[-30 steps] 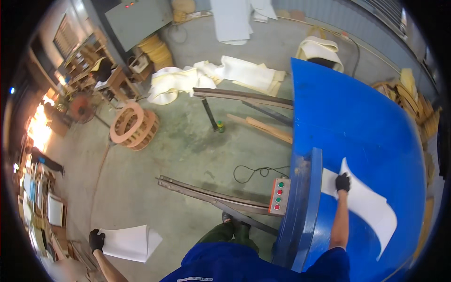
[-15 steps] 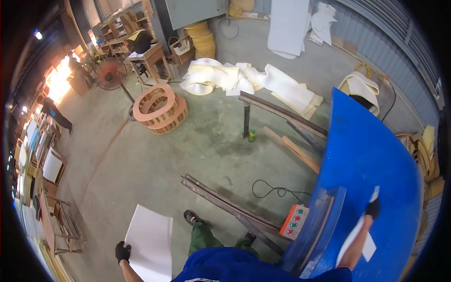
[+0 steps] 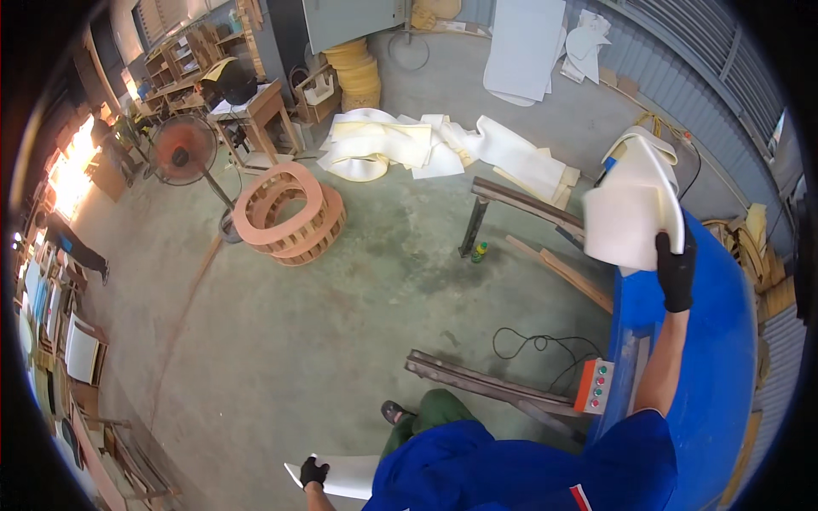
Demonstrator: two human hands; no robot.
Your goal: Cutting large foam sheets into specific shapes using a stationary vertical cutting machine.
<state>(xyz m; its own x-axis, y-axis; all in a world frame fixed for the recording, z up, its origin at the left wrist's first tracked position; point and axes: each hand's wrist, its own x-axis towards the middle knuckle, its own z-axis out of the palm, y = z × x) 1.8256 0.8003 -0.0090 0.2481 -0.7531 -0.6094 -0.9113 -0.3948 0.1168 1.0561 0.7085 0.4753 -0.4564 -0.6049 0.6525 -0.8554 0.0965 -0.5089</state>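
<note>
My right hand [image 3: 676, 274], in a black glove, grips the edge of a curled white foam sheet [image 3: 626, 221]. This sheet is raised above the far end of the large blue curved panel [image 3: 716, 341]. Low in the view, my left hand [image 3: 313, 472], gloved too, is closed on the edge of a second white sheet [image 3: 351, 475]. That sheet is tilted beside my legs, and my body hides part of it. A control box [image 3: 594, 387] with coloured buttons sits at the near side of the blue panel.
Steel rails [image 3: 490, 381] stick out from the blue panel at shin height, and a black cable [image 3: 541, 342] lies between them. Wooden strips [image 3: 562, 272] and a green bottle [image 3: 480, 252] are farther off. Cream foam pieces [image 3: 383, 145], a wooden ring frame [image 3: 285, 209] and a fan [image 3: 183, 152] stand beyond.
My right hand has gone from low on the blue panel to its far end, now lifting a curled foam sheet. The left hand's sheet has dropped lower and tilted. My view has shifted.
</note>
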